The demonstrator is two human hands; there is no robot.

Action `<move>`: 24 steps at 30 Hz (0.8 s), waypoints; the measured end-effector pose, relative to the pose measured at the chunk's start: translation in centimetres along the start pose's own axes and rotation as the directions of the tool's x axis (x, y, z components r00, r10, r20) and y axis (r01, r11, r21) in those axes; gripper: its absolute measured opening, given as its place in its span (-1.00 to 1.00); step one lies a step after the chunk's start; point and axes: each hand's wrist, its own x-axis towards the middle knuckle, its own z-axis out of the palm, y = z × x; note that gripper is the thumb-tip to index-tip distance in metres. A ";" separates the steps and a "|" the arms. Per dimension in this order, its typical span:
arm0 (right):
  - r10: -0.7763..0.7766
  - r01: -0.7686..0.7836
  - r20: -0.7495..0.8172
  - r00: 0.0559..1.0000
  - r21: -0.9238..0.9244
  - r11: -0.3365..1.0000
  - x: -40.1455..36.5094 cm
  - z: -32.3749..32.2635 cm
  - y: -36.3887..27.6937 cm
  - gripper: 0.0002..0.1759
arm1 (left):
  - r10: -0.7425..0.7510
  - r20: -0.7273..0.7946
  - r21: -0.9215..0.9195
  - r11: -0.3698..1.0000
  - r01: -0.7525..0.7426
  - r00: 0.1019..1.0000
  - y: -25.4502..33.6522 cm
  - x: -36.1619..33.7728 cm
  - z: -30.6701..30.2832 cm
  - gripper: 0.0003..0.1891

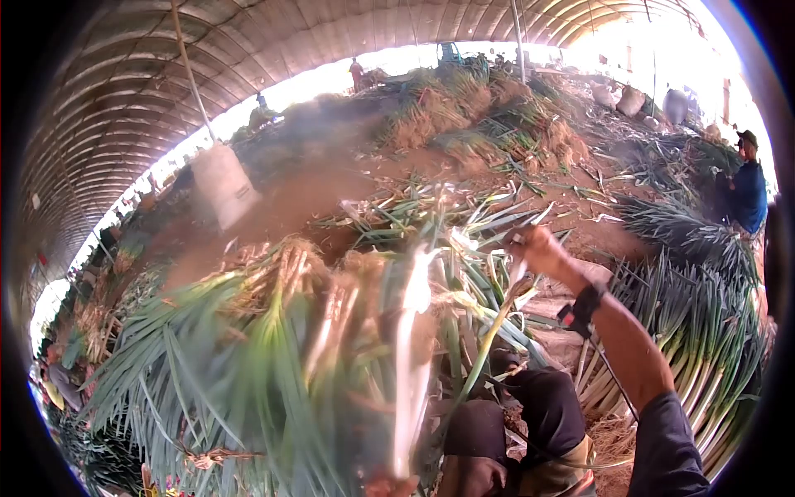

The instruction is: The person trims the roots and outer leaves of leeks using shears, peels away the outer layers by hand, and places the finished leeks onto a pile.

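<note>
My left hand [391, 486] is mostly cut off by the bottom edge. It is closed around the lower end of a pale green onion stalk [406, 356], which stands nearly upright and is blurred by motion. My right hand [537, 250], a black strap on its wrist, is raised further out with curled fingers. A yellowish onion leaf [494, 331] hangs down from it, its upper end partly hidden by the fingers. Left of the stalk lies a big heap of green onions [273, 340], roots uppermost and long leaves trailing toward me.
Cleaned green onions [696, 340] are piled at my right. Loose leaves [464, 215] litter the ground ahead. A white sack [224, 186] stands by a slanted pole. More onion heaps [489, 116] lie further back, and a person in blue [749, 190] is at the right edge.
</note>
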 end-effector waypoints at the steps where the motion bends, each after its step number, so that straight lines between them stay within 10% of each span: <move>1: 0.075 -0.078 0.055 0.996 0.060 0.995 -0.4 1.5 -2.7 -0.72 | 0.103 0.087 0.026 0.994 -0.106 0.991 -0.3 0.5 -0.7 -0.64; 2: -0.059 0.053 0.042 0.997 0.138 0.989 -1.1 2.4 -4.8 -0.75 | 0.197 0.177 0.042 0.977 -0.208 0.964 -0.6 0.5 -1.3 -0.64; 3: -0.190 0.182 0.019 0.982 0.210 0.961 -1.5 3.3 -6.5 -0.77 | -0.033 -0.019 0.405 0.913 0.038 0.999 1.1 0.8 1.5 -0.62; 5: -0.174 0.147 -0.001 0.985 0.533 0.833 -1.4 4.9 -9.3 -0.76 | -0.207 -0.550 0.733 0.343 0.587 0.809 6.4 1.7 10.0 -0.60; 10: 0.261 -0.506 0.454 0.852 0.584 0.635 -1.5 3.7 -16.2 -0.48 | 0.184 0.049 0.843 0.520 -0.140 0.982 -3.7 0.4 -3.1 -0.57; 11: 0.329 -0.559 0.470 0.819 0.524 0.643 -1.5 3.3 -17.9 -0.43 | 0.257 0.021 0.994 0.098 -0.047 0.966 -2.9 0.5 0.2 -0.58; 13: 0.374 -0.598 0.489 0.788 0.467 0.651 -1.1 5.5 -16.7 -0.46 | 0.312 -0.047 0.998 0.049 0.033 0.949 0.2 1.0 7.3 -0.66; 17: 0.223 -0.153 -0.028 0.974 0.643 0.750 -0.9 11.0 -12.7 -0.57 | 0.444 -0.002 0.995 -0.092 0.047 0.896 2.3 2.1 12.4 -0.68; 18: 0.156 -0.084 -0.146 0.977 0.411 0.908 -0.5 11.7 -11.7 -0.67 | 0.459 0.030 0.995 -0.097 0.016 0.888 2.1 2.2 12.2 -0.69; 24: 0.265 -0.192 -0.320 0.910 0.241 0.951 0.7 13.2 -9.0 -0.71 | 0.494 0.013 0.999 0.025 -0.029 0.870 2.8 2.7 14.7 -0.72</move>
